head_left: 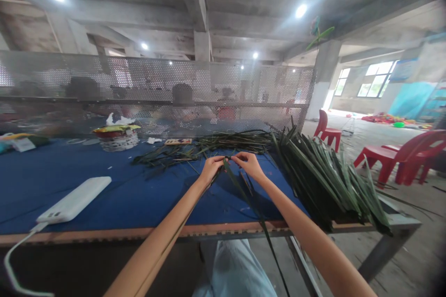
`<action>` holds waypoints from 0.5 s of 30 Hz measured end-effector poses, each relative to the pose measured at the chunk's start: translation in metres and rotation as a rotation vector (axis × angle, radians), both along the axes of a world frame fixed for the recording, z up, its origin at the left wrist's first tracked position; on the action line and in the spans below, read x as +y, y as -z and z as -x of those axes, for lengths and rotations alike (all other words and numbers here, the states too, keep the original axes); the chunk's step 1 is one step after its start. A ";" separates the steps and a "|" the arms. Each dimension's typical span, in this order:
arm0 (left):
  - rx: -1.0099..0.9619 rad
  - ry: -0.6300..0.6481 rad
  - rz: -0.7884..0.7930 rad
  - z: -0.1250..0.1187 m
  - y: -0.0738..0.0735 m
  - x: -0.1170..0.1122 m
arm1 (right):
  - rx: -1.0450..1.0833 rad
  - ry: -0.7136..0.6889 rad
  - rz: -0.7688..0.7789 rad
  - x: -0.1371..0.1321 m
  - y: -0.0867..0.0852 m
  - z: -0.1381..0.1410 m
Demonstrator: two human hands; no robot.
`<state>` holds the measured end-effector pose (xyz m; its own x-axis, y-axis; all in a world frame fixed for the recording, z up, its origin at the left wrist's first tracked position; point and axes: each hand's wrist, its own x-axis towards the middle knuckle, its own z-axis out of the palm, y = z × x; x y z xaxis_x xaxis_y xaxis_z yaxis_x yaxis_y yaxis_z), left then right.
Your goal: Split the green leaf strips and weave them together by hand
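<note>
Above the blue table top, my left hand [211, 170] pinches a long green leaf strip [256, 209] near its upper end. My right hand [249, 165] is closed on the same strip a little to the right, thumb and forefinger together. Between my fingertips is a small dark folded part, too small to make out. From there one length of the strip slants down past the table's front edge toward my lap. Another thin length runs back along my left forearm. A thin brown-edged object [246, 183] lies under my right hand, its kind unclear.
Long green leaves [324, 181] are heaped at the table's right end. More loose leaf strips [233, 143] lie behind my hands, before a perforated metal screen [258, 97]. On the left are a white power bank [75, 199] with a cable and a basket [118, 141]. Red chairs [400, 155] stand right.
</note>
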<state>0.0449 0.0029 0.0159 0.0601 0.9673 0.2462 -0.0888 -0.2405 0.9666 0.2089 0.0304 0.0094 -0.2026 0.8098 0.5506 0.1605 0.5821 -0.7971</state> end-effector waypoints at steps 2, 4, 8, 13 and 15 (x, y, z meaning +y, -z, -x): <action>0.027 0.023 -0.012 0.001 0.000 0.001 | -0.004 -0.018 0.015 0.001 0.000 -0.001; 0.056 0.035 -0.044 0.001 0.001 0.001 | 0.002 -0.046 0.029 0.001 0.000 -0.001; 0.106 0.002 -0.071 0.002 0.002 0.001 | 0.014 -0.072 0.044 -0.001 -0.001 -0.002; 0.043 -0.053 0.001 0.003 0.003 0.004 | -0.008 -0.199 0.249 0.002 -0.005 -0.007; -0.027 -0.063 0.030 0.003 0.004 0.007 | 0.013 -0.302 0.376 0.002 -0.007 -0.009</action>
